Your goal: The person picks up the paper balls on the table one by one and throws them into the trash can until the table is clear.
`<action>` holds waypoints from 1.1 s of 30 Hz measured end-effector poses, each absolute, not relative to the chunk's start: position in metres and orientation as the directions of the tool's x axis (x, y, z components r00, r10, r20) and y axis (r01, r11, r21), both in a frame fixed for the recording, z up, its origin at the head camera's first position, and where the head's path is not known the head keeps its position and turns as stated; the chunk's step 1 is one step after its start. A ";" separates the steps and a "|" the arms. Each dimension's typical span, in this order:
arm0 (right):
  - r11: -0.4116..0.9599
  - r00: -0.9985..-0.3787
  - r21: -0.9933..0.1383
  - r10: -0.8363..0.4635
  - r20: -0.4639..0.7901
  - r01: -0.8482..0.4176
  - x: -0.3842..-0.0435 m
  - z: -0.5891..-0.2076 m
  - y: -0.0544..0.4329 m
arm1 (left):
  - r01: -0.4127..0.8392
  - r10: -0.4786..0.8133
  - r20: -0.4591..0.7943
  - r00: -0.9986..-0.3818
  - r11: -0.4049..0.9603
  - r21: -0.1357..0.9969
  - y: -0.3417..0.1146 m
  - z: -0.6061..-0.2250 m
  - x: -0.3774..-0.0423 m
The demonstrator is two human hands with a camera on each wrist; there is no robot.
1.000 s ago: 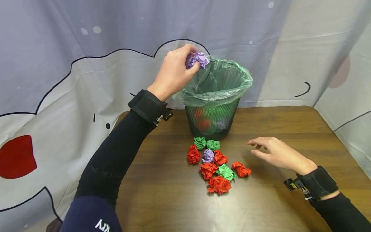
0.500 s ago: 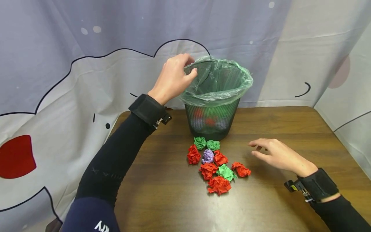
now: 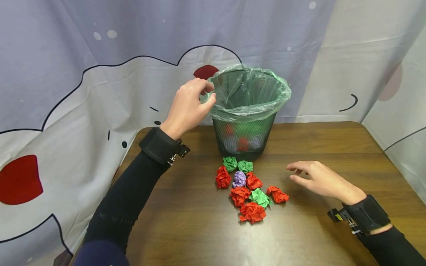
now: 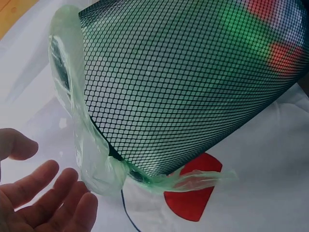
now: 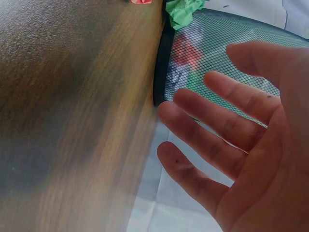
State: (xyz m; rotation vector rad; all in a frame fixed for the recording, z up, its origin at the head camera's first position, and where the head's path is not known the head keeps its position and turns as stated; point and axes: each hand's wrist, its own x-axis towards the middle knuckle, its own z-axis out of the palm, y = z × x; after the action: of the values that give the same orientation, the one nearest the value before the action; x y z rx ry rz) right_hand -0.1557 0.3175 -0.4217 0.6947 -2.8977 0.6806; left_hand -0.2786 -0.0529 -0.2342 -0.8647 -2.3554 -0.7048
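Observation:
A black mesh wastebasket [image 3: 244, 138] stands at the back of the table, lined with a green plastic bag [image 3: 249, 114] folded over its rim. Red, green and purple paper shows through the mesh. Beside the rim's left edge is my left hand [image 3: 189, 105], empty, fingers loosely bent. In the left wrist view its fingertips [image 4: 87, 210] are close to the bag's edge; I cannot tell if they touch. My right hand [image 3: 319, 179] hovers over the table at the right, relaxed and empty. Between the hands lie crumpled paper balls: several red [image 3: 252, 212], three green [image 3: 260, 197] and one purple [image 3: 239, 179].
The wooden table [image 3: 193, 221] has its back edge against a patterned curtain [image 3: 133, 85]. A second stretch of curtain [image 3: 406, 122] runs along the right side. The paper balls cluster in front of the wastebasket's base.
My left hand has let go of a purple paper ball at the wastebasket's mouth, then moved down and left. More purple shows through the mesh. The right hand has barely moved.

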 end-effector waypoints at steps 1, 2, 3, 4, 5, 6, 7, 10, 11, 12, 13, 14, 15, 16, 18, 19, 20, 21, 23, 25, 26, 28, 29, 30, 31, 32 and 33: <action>0.798 -0.894 -0.403 -0.411 0.179 -0.448 -0.156 -0.422 0.318 | 0.700 0.416 0.638 -0.648 0.656 0.283 -0.055 -0.236 -0.277; 0.799 -0.894 -0.403 -0.411 0.178 -0.447 -0.156 -0.422 0.318 | 0.705 0.413 0.649 -0.639 0.651 0.280 -0.056 -0.239 -0.275; 0.799 -0.894 -0.403 -0.411 0.176 -0.447 -0.155 -0.423 0.318 | 0.709 0.408 0.659 -0.632 0.648 0.278 -0.058 -0.241 -0.273; 0.800 -0.895 -0.402 -0.411 0.175 -0.446 -0.155 -0.423 0.319 | 0.712 0.403 0.669 -0.625 0.645 0.277 -0.059 -0.243 -0.271; 0.800 -0.895 -0.402 -0.411 0.174 -0.446 -0.155 -0.424 0.319 | 0.716 0.399 0.677 -0.619 0.641 0.277 -0.061 -0.246 -0.269; 0.800 -0.895 -0.401 -0.411 0.174 -0.446 -0.155 -0.424 0.319 | 0.716 0.396 0.680 -0.617 0.640 0.277 -0.062 -0.249 -0.267; 0.800 -0.895 -0.402 -0.411 0.175 -0.446 -0.154 -0.424 0.319 | 0.718 0.394 0.684 -0.614 0.639 0.277 -0.063 -0.252 -0.264; 0.799 -0.895 -0.404 -0.411 0.176 -0.446 -0.154 -0.425 0.319 | 0.718 0.397 0.683 -0.613 0.641 0.271 -0.066 -0.260 -0.257; 0.798 -0.895 -0.405 -0.411 0.175 -0.446 -0.154 -0.425 0.319 | 0.717 0.400 0.681 -0.614 0.644 0.268 -0.067 -0.263 -0.255; 0.798 -0.895 -0.406 -0.412 0.173 -0.446 -0.154 -0.425 0.319 | 0.716 0.403 0.678 -0.614 0.645 0.266 -0.068 -0.267 -0.252; 0.797 -0.895 -0.407 -0.412 0.171 -0.445 -0.154 -0.425 0.319 | 0.716 0.407 0.675 -0.615 0.646 0.263 -0.069 -0.270 -0.250; 0.798 -0.895 -0.407 -0.413 0.170 -0.445 -0.153 -0.425 0.319 | 0.716 0.411 0.672 -0.616 0.648 0.260 -0.070 -0.274 -0.248; 0.797 -0.895 -0.408 -0.414 0.168 -0.445 -0.153 -0.426 0.319 | 0.715 0.415 0.668 -0.618 0.650 0.258 -0.071 -0.277 -0.246; 0.797 -0.895 -0.409 -0.414 0.166 -0.445 -0.153 -0.426 0.319 | 0.714 0.418 0.664 -0.620 0.652 0.255 -0.072 -0.281 -0.244; 0.797 -0.895 -0.407 -0.414 0.168 -0.445 -0.153 -0.427 0.319 | 0.710 0.422 0.655 -0.627 0.656 0.256 -0.074 -0.288 -0.240; 0.798 -0.895 -0.406 -0.414 0.169 -0.446 -0.153 -0.428 0.319 | 0.707 0.422 0.651 -0.631 0.659 0.258 -0.075 -0.291 -0.238; 0.798 -0.894 -0.405 -0.415 0.169 -0.447 -0.152 -0.428 0.319 | 0.703 0.422 0.647 -0.635 0.662 0.258 -0.076 -0.295 -0.236; 0.798 -0.894 -0.405 -0.414 0.170 -0.447 -0.152 -0.429 0.319 | 0.699 0.421 0.642 -0.640 0.666 0.260 -0.077 -0.298 -0.235; 0.799 -0.895 -0.404 -0.414 0.169 -0.446 -0.151 -0.430 0.320 | 0.691 0.419 0.633 -0.651 0.673 0.266 -0.079 -0.305 -0.232; 0.800 -0.897 -0.407 -0.410 0.163 -0.440 -0.150 -0.432 0.320 | 0.681 0.418 0.621 -0.663 0.680 0.270 -0.080 -0.312 -0.230; 0.800 -0.899 -0.410 -0.409 0.159 -0.437 -0.150 -0.432 0.319 | 0.676 0.418 0.614 -0.669 0.685 0.270 -0.081 -0.315 -0.229; 0.801 -0.902 -0.417 -0.406 0.149 -0.429 -0.149 -0.432 0.319 | 0.666 0.418 0.599 -0.684 0.693 0.277 -0.083 -0.321 -0.226; 0.802 -0.904 -0.421 -0.402 0.145 -0.424 -0.149 -0.432 0.319 | 0.660 0.417 0.591 -0.691 0.697 0.281 -0.084 -0.323 -0.226; 0.801 -0.904 -0.424 -0.403 0.142 -0.423 -0.149 -0.432 0.318 | 0.654 0.416 0.583 -0.698 0.701 0.284 -0.085 -0.326 -0.225; 0.799 -0.904 -0.428 -0.404 0.139 -0.423 -0.149 -0.432 0.318 | 0.649 0.414 0.576 -0.704 0.704 0.288 -0.086 -0.328 -0.224; 0.797 -0.904 -0.431 -0.405 0.137 -0.423 -0.149 -0.432 0.317 | 0.645 0.412 0.571 -0.710 0.706 0.292 -0.087 -0.330 -0.223; 0.797 -0.904 -0.431 -0.406 0.134 -0.422 -0.148 -0.432 0.317 | 0.641 0.411 0.566 -0.715 0.708 0.296 -0.088 -0.333 -0.222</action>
State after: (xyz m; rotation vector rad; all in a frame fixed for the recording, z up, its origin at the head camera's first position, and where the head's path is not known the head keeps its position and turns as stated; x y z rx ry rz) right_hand -0.1483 0.3169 -0.4319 0.6791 -2.9455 0.7190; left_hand -0.2220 -0.0879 -0.3325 -0.8076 -2.4492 -0.6688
